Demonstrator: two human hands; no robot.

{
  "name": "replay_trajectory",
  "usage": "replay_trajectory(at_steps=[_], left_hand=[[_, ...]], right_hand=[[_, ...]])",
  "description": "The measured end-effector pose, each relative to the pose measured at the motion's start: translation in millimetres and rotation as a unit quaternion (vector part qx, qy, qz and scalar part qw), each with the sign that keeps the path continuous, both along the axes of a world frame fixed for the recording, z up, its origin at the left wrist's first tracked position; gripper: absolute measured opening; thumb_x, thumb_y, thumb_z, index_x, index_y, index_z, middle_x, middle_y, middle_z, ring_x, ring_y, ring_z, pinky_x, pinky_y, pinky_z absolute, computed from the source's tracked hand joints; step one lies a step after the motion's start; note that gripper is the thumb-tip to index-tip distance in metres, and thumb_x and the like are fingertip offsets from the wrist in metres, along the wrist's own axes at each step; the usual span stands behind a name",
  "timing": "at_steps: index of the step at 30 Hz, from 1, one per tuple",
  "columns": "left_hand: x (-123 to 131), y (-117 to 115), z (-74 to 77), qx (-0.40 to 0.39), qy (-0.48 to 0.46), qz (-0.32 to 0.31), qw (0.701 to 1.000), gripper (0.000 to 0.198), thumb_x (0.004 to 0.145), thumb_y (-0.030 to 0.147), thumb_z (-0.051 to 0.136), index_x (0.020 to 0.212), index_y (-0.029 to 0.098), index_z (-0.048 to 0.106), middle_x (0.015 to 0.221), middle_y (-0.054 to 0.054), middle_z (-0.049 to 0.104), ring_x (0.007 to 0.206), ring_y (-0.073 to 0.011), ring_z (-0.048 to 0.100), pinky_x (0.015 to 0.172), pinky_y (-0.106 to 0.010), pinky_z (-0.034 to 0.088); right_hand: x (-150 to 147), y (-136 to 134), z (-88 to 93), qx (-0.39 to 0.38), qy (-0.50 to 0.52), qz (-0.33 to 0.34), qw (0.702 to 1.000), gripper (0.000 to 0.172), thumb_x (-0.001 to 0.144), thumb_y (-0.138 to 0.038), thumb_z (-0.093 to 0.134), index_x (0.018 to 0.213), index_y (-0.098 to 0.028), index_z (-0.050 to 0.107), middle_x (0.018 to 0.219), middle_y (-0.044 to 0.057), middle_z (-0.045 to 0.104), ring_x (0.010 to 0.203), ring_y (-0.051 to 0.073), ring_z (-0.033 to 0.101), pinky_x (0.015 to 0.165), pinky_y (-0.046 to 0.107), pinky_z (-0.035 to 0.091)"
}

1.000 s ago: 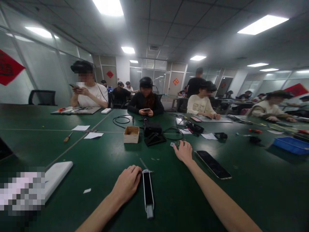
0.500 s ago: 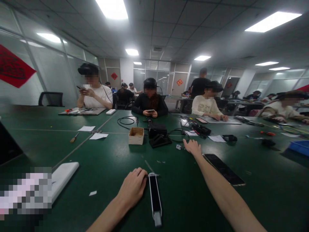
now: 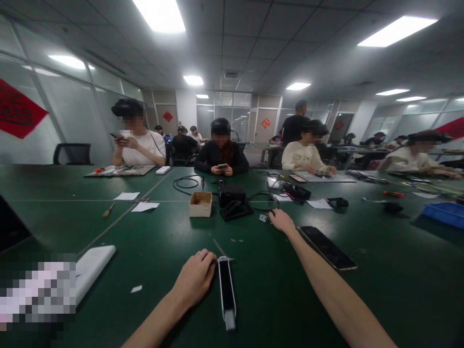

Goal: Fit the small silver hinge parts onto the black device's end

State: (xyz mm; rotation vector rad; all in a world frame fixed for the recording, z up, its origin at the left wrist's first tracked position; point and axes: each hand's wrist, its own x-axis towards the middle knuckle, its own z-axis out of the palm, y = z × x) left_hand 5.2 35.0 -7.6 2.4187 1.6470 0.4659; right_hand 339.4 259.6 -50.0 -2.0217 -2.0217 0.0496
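Observation:
My left hand [image 3: 195,276] rests on the green table with its fingers curled together. Its fingertips are at the thin crosspiece on the far end of a long white-framed tool [image 3: 227,290], which has a black middle and a grey near end. What the fingertips grip there is partly hidden. Farther forward, my right hand [image 3: 282,221] reaches across the table with fingers stretched out and pointing down. A small silver metal plate [image 3: 263,218] with holes lies just left of those fingertips; I see no object held in this hand.
An open cardboard box [image 3: 200,205] and a black stand [image 3: 234,200] with cables are ahead. A dark phone [image 3: 326,246] lies beside my right forearm, a white slab [image 3: 94,270] at left. A brush [image 3: 108,210], papers and a blue tray [image 3: 444,212] are farther off. Several people sit opposite.
The view has turned slightly, so everything sits a little farther left. My right hand stays by the small metal plate, and my left hand stays at the white-framed tool.

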Motion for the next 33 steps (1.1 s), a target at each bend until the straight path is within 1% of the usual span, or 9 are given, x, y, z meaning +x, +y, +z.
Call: replay_trajectory(at_steps=[3,6,14,17,20,22,28,33], left_hand=[[0.2,0.5,0.2,0.0,-0.001,-0.001,1.0,0.021,0.093,0.022,0.035,0.102,0.021,0.054,0.102,-0.005,0.057,0.088,-0.0178,0.055,0.077,-0.029,0.044],[0.6,-0.1,1.1,0.0,0.0,0.001,1.0,0.021,0.093,0.022,0.035,0.102,0.021,0.055,0.102,-0.005,0.057,0.088,-0.0178,0.056,0.076,-0.029,0.044],[2.2,-2.4,4.7,-0.002,0.004,-0.001,1.0,0.024,0.094,0.022,0.033,0.102,0.02,0.055,0.103,-0.006,0.057,0.09,-0.0186,0.055,0.079,-0.031,0.044],[2.1,-2.7,5.0,-0.006,0.002,-0.002,1.0,0.024,0.093,0.023,0.033,0.103,0.02,0.055,0.103,-0.006,0.057,0.089,-0.0187,0.055,0.079,-0.031,0.044],[1.5,-2.3,4.4,-0.007,0.002,0.0,1.0,0.023,0.093,0.023,0.034,0.103,0.021,0.054,0.104,-0.006,0.057,0.089,-0.0184,0.055,0.079,-0.031,0.044],[1.1,-1.7,3.6,-0.003,0.002,0.0,1.0,0.022,0.093,0.023,0.035,0.103,0.021,0.054,0.104,-0.006,0.057,0.088,-0.0181,0.055,0.078,-0.03,0.044],[-0.3,-1.3,1.0,0.0,0.002,-0.002,1.0,0.021,0.092,0.022,0.037,0.103,0.021,0.055,0.104,-0.006,0.057,0.089,-0.0182,0.055,0.079,-0.029,0.044],[-1.1,-1.6,-1.0,-0.001,-0.006,-0.005,1.0,0.022,0.093,0.023,0.036,0.105,0.021,0.055,0.104,-0.006,0.056,0.089,-0.0179,0.055,0.08,-0.03,0.043]], right_hand=[[-1.0,-4.8,2.0,0.001,0.0,0.019,1.0,0.05,0.092,-0.037,0.028,0.126,-0.011,0.053,0.129,0.015,0.054,0.118,0.026,0.048,0.098,0.034,0.034],[-1.7,-8.1,4.0,-0.002,0.005,0.032,0.999,0.048,0.091,-0.036,0.03,0.128,-0.014,0.053,0.134,0.013,0.05,0.123,0.025,0.043,0.101,0.034,0.031],[-4.7,-18.3,7.7,-0.021,0.027,0.073,0.997,0.048,0.093,-0.04,0.026,0.13,-0.023,0.051,0.141,0.007,0.043,0.129,0.024,0.037,0.104,0.036,0.029],[-6.2,-20.5,7.8,-0.029,0.031,0.086,0.995,0.049,0.094,-0.042,0.024,0.132,-0.024,0.05,0.142,0.005,0.041,0.132,0.023,0.034,0.106,0.037,0.026],[-7.6,-18.7,7.5,-0.028,0.029,0.092,0.995,0.051,0.094,-0.041,0.023,0.132,-0.021,0.049,0.142,0.006,0.041,0.131,0.021,0.033,0.107,0.034,0.024],[-8.1,-15.7,6.7,-0.024,0.025,0.084,0.996,0.051,0.093,-0.04,0.024,0.133,-0.018,0.048,0.141,0.008,0.041,0.13,0.023,0.034,0.106,0.034,0.025],[-9.0,-7.8,2.5,-0.025,0.011,0.062,0.998,0.053,0.091,-0.041,0.028,0.137,-0.019,0.042,0.139,0.013,0.039,0.126,0.031,0.033,0.101,0.045,0.027],[-10.6,-5.3,2.2,-0.025,0.012,0.078,0.997,0.055,0.09,-0.04,0.028,0.141,-0.019,0.034,0.145,0.009,0.034,0.13,0.029,0.027,0.104,0.048,0.021]])
